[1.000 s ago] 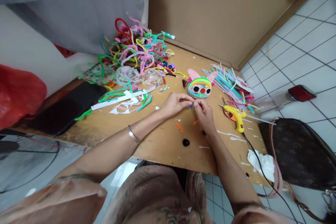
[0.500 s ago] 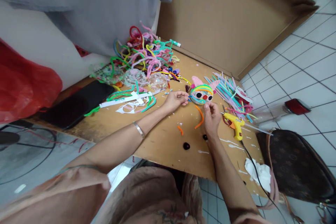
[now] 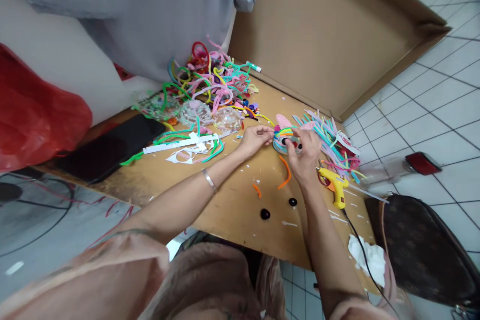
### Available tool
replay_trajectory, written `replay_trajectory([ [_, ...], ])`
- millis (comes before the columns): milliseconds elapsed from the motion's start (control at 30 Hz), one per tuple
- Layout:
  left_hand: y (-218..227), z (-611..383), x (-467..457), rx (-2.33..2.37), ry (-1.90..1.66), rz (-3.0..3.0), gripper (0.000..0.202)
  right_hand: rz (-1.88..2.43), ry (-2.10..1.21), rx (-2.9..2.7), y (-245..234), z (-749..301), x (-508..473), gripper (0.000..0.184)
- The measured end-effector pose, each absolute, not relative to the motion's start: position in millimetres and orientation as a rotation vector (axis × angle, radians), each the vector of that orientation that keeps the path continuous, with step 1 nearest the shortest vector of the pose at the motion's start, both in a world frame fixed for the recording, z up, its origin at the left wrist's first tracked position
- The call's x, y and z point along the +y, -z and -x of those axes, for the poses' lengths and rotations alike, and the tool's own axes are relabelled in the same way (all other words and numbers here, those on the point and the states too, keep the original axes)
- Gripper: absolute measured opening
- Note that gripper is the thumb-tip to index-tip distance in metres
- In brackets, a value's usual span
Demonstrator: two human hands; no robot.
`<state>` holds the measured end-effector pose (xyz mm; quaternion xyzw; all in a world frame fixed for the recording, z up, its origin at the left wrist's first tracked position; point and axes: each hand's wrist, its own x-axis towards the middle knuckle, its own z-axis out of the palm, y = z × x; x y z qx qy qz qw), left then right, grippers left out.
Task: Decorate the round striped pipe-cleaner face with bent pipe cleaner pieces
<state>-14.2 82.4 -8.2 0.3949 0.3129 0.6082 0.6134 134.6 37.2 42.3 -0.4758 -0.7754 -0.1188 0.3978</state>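
A small animal face (image 3: 280,147) with pink ears, black eyes and bands of coloured pipe cleaner lies on the table. At its left edge my left hand (image 3: 258,141) is closed in a pinch on a short blue pipe cleaner (image 3: 276,135). Over the right part of the face is my right hand (image 3: 306,152), its thumb and fingers apart and the fingertips at the face. It hides much of the eyes, the nose and the right ear. A curved orange pipe cleaner (image 3: 285,172) lies just below the face.
A yellow glue gun (image 3: 337,185) with a black cord lies right of my right hand, near a bundle of pipe cleaners (image 3: 330,135). Two black round pieces (image 3: 265,214) lie in front. Tangled pipe cleaners (image 3: 210,75), clear domes and a black phone-like slab (image 3: 112,147) are left.
My right hand has moved up from the face's lower edge onto its front, and its fingers have spread. My left hand stays at the left edge. The view has shifted slightly.
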Motion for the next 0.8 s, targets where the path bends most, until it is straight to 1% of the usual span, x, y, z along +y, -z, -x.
replay_trajectory([
  [100, 8, 17, 77, 0.702, -1.379, -0.994, 0.017, 1.249, 0.361, -2.078, -34, -128, 36, 0.028],
  [233, 5, 17, 69, 0.677, -1.319, -1.071, 0.018, 1.263, 0.409, -2.087, -23, -126, 34, 0.023],
  [333, 6, 18, 67, 0.646, -1.317, -1.094, 0.025, 1.263, 0.385, -2.068, -20, -127, 30, 0.026],
  [500, 6, 20, 66, 0.573, -1.331, -1.046, 0.038, 1.255, 0.340, -1.979, -18, -127, 25, 0.025],
  [567, 6, 19, 65, 0.553, -1.323, -1.032, 0.038, 1.249, 0.316, -1.948, -17, -127, 24, 0.024],
  [733, 5, 20, 66, 0.608, -1.323, -1.029, 0.027, 1.264, 0.209, -1.890, -18, -131, 25, 0.022],
  [800, 4, 22, 67, 0.629, -1.326, -1.060, 0.027, 1.271, 0.213, -1.884, -18, -133, 25, 0.021],
])
